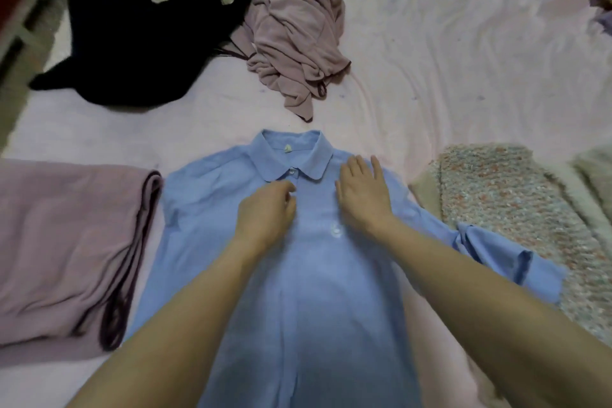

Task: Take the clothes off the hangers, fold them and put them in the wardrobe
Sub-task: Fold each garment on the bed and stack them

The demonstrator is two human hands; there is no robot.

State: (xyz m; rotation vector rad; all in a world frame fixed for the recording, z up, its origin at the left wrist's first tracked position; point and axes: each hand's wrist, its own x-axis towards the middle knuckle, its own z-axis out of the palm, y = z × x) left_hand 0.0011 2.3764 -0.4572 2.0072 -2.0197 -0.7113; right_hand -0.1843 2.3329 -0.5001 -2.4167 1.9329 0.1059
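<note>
Blue shirt (298, 275) between mauve fold (66, 242), knit (516, 209)

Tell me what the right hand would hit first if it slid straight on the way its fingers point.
The right hand lies flat on the blue shirt, pointing up the bed. Past the shoulder, bare sheet looks free; the mauve heap lies left of that line.

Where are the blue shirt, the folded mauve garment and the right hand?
blue shirt (212, 209): head view, on its chest panel beside the placket.
folded mauve garment (66, 235): head view, on its flat top face.
right hand (362, 190): head view, on the back of the hand.
</note>
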